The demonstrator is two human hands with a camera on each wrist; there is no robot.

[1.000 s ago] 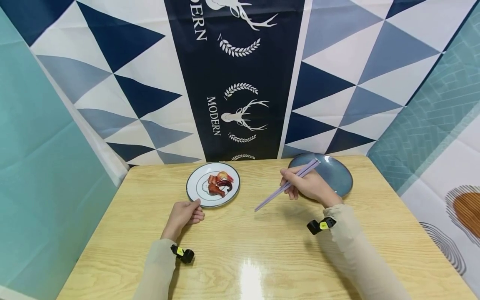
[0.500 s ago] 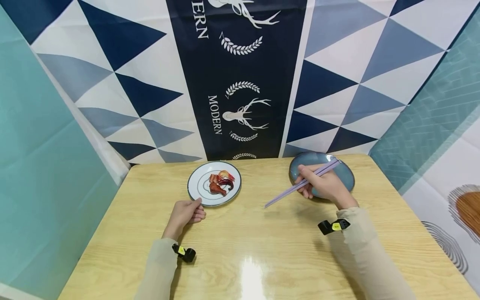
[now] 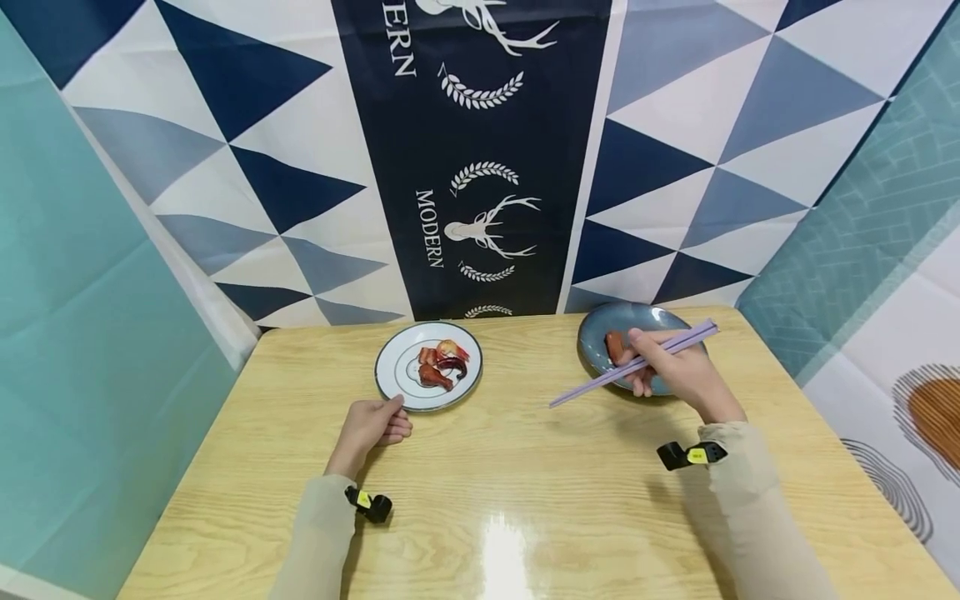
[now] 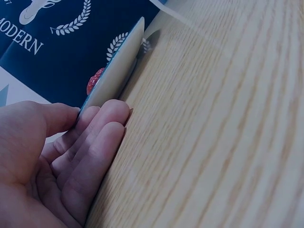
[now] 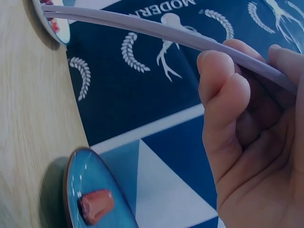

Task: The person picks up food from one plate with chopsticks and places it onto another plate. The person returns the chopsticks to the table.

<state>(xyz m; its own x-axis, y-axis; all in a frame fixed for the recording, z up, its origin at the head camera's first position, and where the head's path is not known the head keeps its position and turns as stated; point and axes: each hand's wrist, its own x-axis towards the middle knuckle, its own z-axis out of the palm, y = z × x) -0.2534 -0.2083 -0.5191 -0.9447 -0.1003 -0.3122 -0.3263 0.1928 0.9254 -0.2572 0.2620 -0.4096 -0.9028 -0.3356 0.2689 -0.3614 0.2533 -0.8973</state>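
Note:
My left hand (image 3: 370,427) pinches the near rim of a white plate (image 3: 397,367) with a dark edge, thumb on top and fingers beneath in the left wrist view. On that plate lie several reddish-brown food pieces (image 3: 433,377), one shaped like a drumstick and one like a shrimp. Lilac chopsticks (image 3: 592,385) are gripped in my right hand (image 3: 686,375), their tips together and pointing left above the table. Behind and below that hand stands a blue plate (image 3: 592,333), partly hidden. It carries a brown chunk of food (image 5: 96,205), plain to see in the right wrist view.
Both plates stand near the far edge of the wooden table (image 3: 450,500). A patterned cloth wall (image 3: 487,167) rises right behind them. A teal panel (image 3: 97,292) bounds the left side, and more cloth (image 3: 885,333) hangs at the right.
My right hand has moved rightward with the chopsticks, across the blue plate. The brown chunk on that plate has come into view beside the hand. My left hand stays at the white plate's rim.

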